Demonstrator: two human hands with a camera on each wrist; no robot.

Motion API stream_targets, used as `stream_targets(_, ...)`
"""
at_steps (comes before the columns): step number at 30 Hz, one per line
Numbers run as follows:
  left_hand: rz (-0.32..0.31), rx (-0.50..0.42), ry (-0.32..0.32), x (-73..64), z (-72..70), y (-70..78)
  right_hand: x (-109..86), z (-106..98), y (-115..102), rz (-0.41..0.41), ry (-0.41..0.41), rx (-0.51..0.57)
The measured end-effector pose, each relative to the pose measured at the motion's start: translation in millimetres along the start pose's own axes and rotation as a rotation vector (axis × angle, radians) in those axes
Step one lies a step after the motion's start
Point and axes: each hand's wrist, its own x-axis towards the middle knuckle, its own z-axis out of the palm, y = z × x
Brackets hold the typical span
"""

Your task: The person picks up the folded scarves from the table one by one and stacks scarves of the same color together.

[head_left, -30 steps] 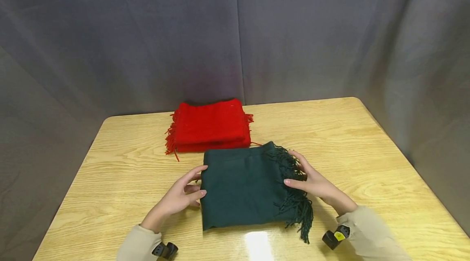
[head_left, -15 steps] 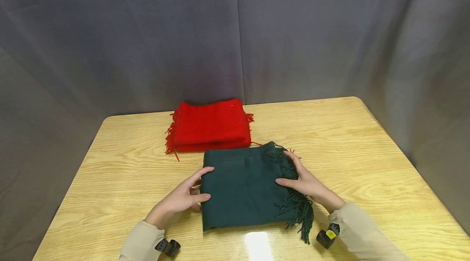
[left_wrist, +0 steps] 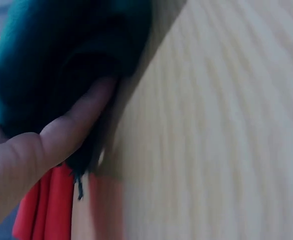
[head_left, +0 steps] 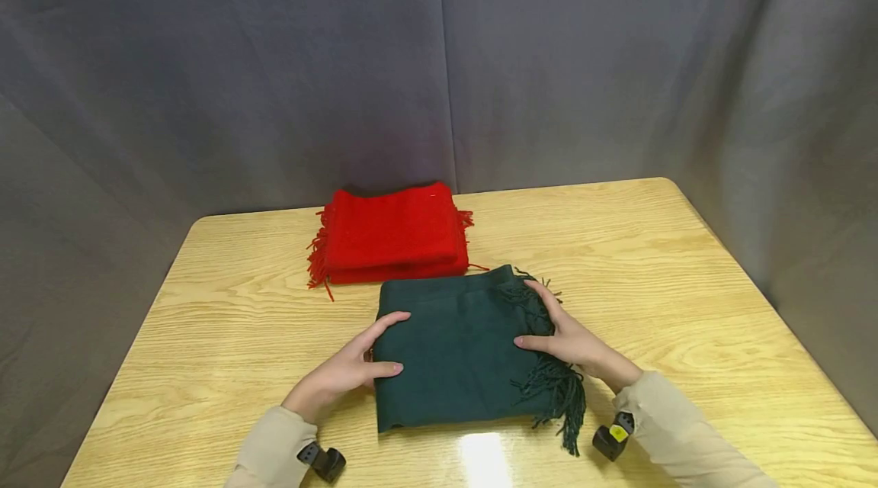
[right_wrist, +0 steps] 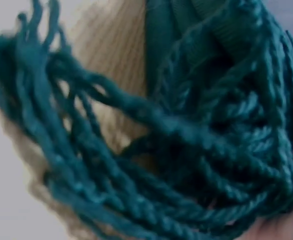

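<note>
A dark green scarf (head_left: 459, 358), folded into a flat rectangle, lies on the table, its tasselled fringe (head_left: 565, 396) on the right. My left hand (head_left: 343, 370) grips the folded left end, thumb and index finger over the top. In the left wrist view one finger (left_wrist: 69, 130) reaches in among the lower layers of the green cloth. At the fringed end, my right hand (head_left: 576, 341) holds the scarf with the thumb on top; its other fingers are mostly hidden. Thick twisted tassels (right_wrist: 151, 210) fill the right wrist view, a sliver of the hand at the bottom right.
Just behind the green scarf lies a folded red scarf (head_left: 394, 232), with fringe at both ends. Both rest on a light wooden table (head_left: 206, 366) with rounded back corners. Grey curtains (head_left: 562, 76) hang behind it and at both sides.
Both hands have moved inward over the green scarf's ends, the left thumb and index finger further onto the cloth, the right hand further left past the fringe. The scarves have stayed in place.
</note>
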Motion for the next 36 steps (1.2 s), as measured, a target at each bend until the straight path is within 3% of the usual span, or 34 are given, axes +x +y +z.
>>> stream_targets(7,0.051,0.086,0.074,5.0,4.4,-4.2,0.7,1.6,1.1,-0.049,-0.056,0.084)
stream_targets(16,0.068,0.117,0.169,7.9,8.4,-1.6,-0.2,5.2,-4.4,-0.066,0.044,0.038)
stream_targets(25,0.108,0.069,0.203,9.8,14.3,4.7,-2.7,9.4,-10.8,-0.068,0.089,0.049)
stream_targets(36,0.145,0.075,0.203,9.0,16.2,11.3,-8.0,6.3,-22.6,-0.061,0.137,-0.045)
